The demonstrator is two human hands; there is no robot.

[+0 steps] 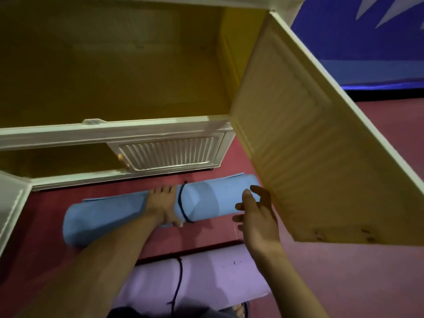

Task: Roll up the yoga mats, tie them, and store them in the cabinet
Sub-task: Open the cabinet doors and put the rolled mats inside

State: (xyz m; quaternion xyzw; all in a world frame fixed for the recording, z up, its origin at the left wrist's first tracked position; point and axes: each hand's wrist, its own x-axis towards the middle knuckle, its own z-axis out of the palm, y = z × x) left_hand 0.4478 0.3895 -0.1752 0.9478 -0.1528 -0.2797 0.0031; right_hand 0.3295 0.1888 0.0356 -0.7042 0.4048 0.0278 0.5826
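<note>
Left hand: the left hand [164, 204] is wrapped over the middle of the blue mat [158, 208], fingers curled round the roll, touching the black cord [181, 203] on its right side.
Right hand: the right hand [254, 214] hovers at the mat's right end, fingers spread apart and holding nothing; whether it touches the roll I cannot tell.
Blue mat: rolled and tied, lying on the floor [344, 271] just beyond both hands, in front of the cabinet [114, 131].
Purple mat: the purple mat [206, 276] lies rolled and tied beneath the forearms, nearer the person.
Door risk: the open door [309, 145] hangs just right of the right hand; lifting the long roll could knock its end against the door.
Grip risk: one hand at mid-roll may let the ends sag and tilt.
Cord risk: a single tie could slide, letting the left end unroll.
Shelf risk: the mat must clear the front rail above the hands.
</note>
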